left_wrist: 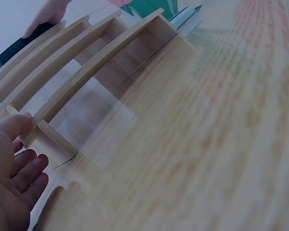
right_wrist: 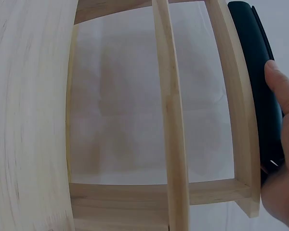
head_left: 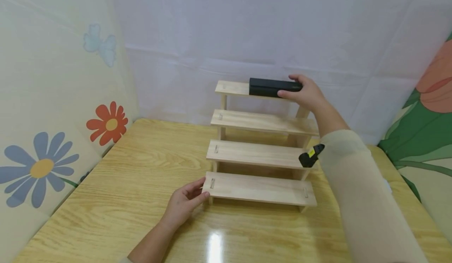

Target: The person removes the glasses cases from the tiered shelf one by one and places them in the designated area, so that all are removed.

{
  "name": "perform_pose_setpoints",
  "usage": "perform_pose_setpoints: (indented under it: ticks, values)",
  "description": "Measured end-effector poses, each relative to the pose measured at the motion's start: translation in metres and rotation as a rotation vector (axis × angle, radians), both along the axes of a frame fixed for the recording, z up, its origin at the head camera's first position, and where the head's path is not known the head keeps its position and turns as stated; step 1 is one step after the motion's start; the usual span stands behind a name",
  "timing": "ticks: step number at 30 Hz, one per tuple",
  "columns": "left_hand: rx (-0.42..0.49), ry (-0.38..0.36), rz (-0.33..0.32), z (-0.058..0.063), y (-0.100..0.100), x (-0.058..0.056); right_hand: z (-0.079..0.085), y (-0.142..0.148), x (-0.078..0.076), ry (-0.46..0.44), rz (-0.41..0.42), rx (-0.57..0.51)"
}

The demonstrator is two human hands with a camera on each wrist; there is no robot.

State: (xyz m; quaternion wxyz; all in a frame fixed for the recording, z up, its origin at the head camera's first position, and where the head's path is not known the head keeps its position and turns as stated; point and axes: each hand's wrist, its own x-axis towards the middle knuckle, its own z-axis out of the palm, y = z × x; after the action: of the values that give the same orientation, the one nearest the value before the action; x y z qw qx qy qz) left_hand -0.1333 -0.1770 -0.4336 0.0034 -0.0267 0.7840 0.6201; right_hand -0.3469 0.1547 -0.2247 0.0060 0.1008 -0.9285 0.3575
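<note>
A pale wooden stepped shelf [head_left: 261, 187] stands on the table, its boards rising toward the back. On the top board lies a long dark case [head_left: 266, 87], reaching from near the middle toward the right end. My right hand [head_left: 304, 93] grips the case's right end, thumb in front and fingers behind. The right wrist view shows the thumb along the dark teal case [right_wrist: 256, 82]. My left hand [head_left: 183, 202] holds the left end of the lowest board between thumb and fingers. In the left wrist view, that thumb presses the board's corner, and the other fingers curl loosely below.
The shelf rests on a wood-grain table [head_left: 141, 184] against a white cloth backdrop [head_left: 197, 27]. Flower-printed panels [head_left: 46, 98] flank both sides. A black strap end with a yellow mark [head_left: 310, 156] hangs by the right sleeve. A whitish object [head_left: 387, 185] lies partly hidden behind that sleeve.
</note>
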Motion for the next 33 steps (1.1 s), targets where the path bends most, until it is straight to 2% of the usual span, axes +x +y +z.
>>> perform_pose_setpoints:
  ticks: [8,15,33]
  values:
    - [-0.003,0.005,0.003,0.000,-0.001,-0.001,-0.001,0.002,0.001,0.022,0.025,0.020]
    - [0.007,-0.001,-0.002,0.000,0.000,-0.002,-0.002,0.002,0.003,0.019,0.030,-0.004]
    - [0.000,-0.008,-0.008,0.002,-0.001,-0.002,-0.005,0.006,0.011,0.049,-0.026,-0.026]
